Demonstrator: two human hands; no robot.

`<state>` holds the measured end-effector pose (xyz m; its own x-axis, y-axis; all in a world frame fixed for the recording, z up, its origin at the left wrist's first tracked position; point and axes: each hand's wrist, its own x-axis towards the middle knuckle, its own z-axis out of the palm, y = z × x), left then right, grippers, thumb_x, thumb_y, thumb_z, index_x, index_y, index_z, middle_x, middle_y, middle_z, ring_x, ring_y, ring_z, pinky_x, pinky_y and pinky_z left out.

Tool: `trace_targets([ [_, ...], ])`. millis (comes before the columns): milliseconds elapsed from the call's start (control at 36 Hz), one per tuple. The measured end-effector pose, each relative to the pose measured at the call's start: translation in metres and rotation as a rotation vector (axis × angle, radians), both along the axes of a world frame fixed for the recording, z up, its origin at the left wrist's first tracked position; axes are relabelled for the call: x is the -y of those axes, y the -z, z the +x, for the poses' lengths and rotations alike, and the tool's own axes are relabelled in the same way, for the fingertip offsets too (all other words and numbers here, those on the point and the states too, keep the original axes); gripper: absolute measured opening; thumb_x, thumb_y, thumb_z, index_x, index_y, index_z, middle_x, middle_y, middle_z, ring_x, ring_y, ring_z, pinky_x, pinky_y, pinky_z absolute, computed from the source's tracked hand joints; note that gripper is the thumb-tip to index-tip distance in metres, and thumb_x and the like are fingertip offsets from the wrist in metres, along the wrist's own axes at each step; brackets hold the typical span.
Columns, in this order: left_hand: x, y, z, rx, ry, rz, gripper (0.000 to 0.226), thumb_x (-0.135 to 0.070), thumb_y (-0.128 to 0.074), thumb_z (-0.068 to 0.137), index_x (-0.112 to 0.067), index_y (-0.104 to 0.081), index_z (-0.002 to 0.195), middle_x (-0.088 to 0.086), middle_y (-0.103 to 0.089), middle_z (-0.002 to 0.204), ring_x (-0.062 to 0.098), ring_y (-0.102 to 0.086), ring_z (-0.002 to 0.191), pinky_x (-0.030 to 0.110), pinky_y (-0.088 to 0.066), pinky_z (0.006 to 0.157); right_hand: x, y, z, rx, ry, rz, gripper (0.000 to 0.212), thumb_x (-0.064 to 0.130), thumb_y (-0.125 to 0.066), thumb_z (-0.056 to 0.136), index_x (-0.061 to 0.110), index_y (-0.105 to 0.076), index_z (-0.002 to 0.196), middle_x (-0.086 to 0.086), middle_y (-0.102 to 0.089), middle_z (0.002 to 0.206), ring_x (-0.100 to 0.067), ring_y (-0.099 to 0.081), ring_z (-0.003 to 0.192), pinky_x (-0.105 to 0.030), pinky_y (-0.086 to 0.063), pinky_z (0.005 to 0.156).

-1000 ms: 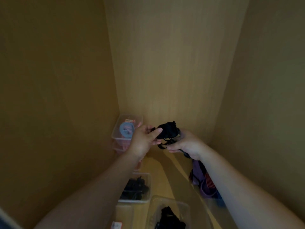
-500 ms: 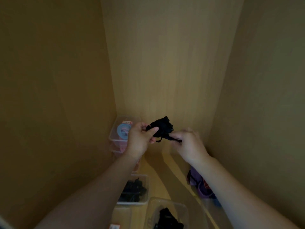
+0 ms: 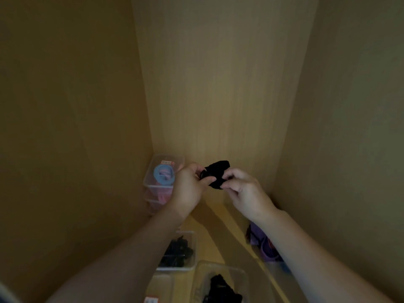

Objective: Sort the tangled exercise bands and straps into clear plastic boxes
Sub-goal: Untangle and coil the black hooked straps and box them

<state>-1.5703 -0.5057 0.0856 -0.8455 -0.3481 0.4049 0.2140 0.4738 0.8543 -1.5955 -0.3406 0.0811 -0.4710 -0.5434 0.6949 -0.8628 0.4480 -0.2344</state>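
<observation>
A bunched black strap is held up in front of the back wall of a wooden cupboard. My left hand pinches its left end between thumb and fingers. My right hand pinches its right side with curled fingers. Below, a clear box holds black straps, and a second clear box near the bottom edge also holds a black bundle. At the back left, stacked clear boxes hold a blue rolled band and pink bands.
A purple and red tangle of bands lies on the shelf floor at the right, partly hidden by my right forearm. Wooden walls close in on the left, back and right. Another clear box with a red label sits at the bottom edge.
The loose dangling loops of the black strap have been gathered into a tighter bunch. My right hand has moved up and closer to my left hand. The view has shifted slightly.
</observation>
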Motion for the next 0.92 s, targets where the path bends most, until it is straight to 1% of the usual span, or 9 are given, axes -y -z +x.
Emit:
trace_targets([
  [111, -0.001, -0.002, 0.004, -0.018, 0.032, -0.039, 0.019, -0.008, -0.076, 0.079, -0.013, -0.059, 0.085, -0.006, -0.056, 0.065, 0.004, -0.049, 0.054, 0.013, -0.036, 0.051, 0.001, -0.002, 0.001, 0.06, -0.015, -0.053, 0.033, -0.015, -0.065, 0.078, 0.003, -0.069, 0.105, -0.013, -0.046, 0.132, -0.016, -0.05, 0.119, -0.018, -0.036, 0.101],
  [194, -0.003, -0.003, 0.007, -0.038, 0.054, -0.071, 0.017, -0.005, -0.073, 0.081, -0.012, -0.059, 0.088, -0.009, -0.054, 0.064, -0.002, -0.047, 0.05, 0.012, -0.035, 0.049, 0.002, -0.004, 0.001, 0.118, -0.046, -0.096, 0.039, -0.016, -0.063, 0.08, 0.001, -0.066, 0.114, -0.011, -0.044, 0.134, -0.016, -0.05, 0.122, -0.028, -0.041, 0.104],
  [333, -0.012, -0.005, 0.01, -0.144, 0.064, -0.258, 0.013, 0.004, -0.071, 0.078, -0.004, -0.064, 0.085, -0.012, -0.05, 0.067, -0.018, -0.051, 0.069, -0.003, -0.03, 0.07, 0.008, -0.011, 0.01, 0.142, -0.096, -0.084, 0.047, -0.011, -0.057, 0.087, 0.012, -0.059, 0.128, -0.006, -0.044, 0.143, -0.013, -0.044, 0.13, -0.015, -0.036, 0.106],
  [444, -0.007, -0.001, 0.01, -0.186, 0.061, -0.276, 0.015, 0.007, -0.07, 0.076, -0.003, -0.067, 0.087, -0.003, -0.058, 0.078, -0.011, -0.053, 0.072, -0.006, -0.027, 0.074, 0.006, -0.011, 0.006, 0.241, -0.141, -0.116, 0.049, -0.004, -0.059, 0.089, 0.012, -0.052, 0.134, 0.001, -0.034, 0.151, -0.021, -0.047, 0.132, -0.037, -0.046, 0.104],
  [583, -0.005, 0.001, 0.011, -0.195, 0.132, -0.224, 0.016, 0.016, -0.066, 0.076, 0.005, -0.068, 0.087, -0.005, -0.055, 0.081, -0.016, -0.055, 0.078, -0.001, -0.035, 0.076, 0.005, -0.009, 0.004, 0.286, -0.12, -0.198, 0.049, 0.008, -0.071, 0.083, 0.003, -0.055, 0.129, 0.003, -0.029, 0.146, -0.013, -0.055, 0.118, -0.021, -0.047, 0.099],
  [667, -0.011, -0.004, 0.015, -0.223, 0.135, -0.248, 0.013, 0.017, -0.065, 0.076, 0.007, -0.069, 0.084, -0.002, -0.054, 0.078, -0.021, -0.051, 0.08, -0.009, -0.024, 0.081, 0.008, -0.011, 0.002, 0.221, -0.061, -0.297, 0.046, 0.011, -0.078, 0.075, -0.002, -0.062, 0.116, -0.003, -0.038, 0.132, -0.016, -0.061, 0.103, -0.028, -0.054, 0.091],
  [722, -0.01, -0.006, 0.014, -0.242, 0.152, -0.25, 0.015, 0.019, -0.065, 0.074, 0.007, -0.069, 0.082, -0.008, -0.051, 0.076, -0.021, -0.052, 0.079, -0.008, -0.026, 0.08, 0.007, -0.013, 0.001, 0.111, -0.006, -0.286, 0.042, 0.016, -0.082, 0.071, -0.001, -0.067, 0.107, -0.006, -0.044, 0.123, -0.017, -0.059, 0.097, -0.034, -0.056, 0.085],
  [833, -0.008, -0.01, 0.016, -0.261, 0.192, -0.267, 0.018, 0.019, -0.065, 0.073, 0.004, -0.071, 0.083, -0.011, -0.051, 0.076, -0.018, -0.053, 0.08, -0.008, -0.026, 0.081, -0.002, -0.022, -0.005, -0.052, 0.182, -0.125, 0.067, 0.063, -0.071, 0.064, 0.011, -0.07, 0.107, -0.007, -0.058, 0.119, -0.022, -0.048, 0.112, -0.033, -0.037, 0.093],
  [917, -0.009, -0.011, 0.02, -0.229, 0.247, -0.257, 0.025, 0.015, -0.064, 0.078, -0.005, -0.073, 0.089, -0.008, -0.054, 0.078, -0.009, -0.055, 0.081, -0.002, -0.032, 0.08, -0.005, -0.028, -0.003, 0.261, 0.134, -0.065, 0.08, 0.064, -0.07, 0.06, 0.016, -0.063, 0.124, -0.002, -0.062, 0.12, -0.019, -0.05, 0.118, -0.029, -0.039, 0.098],
])
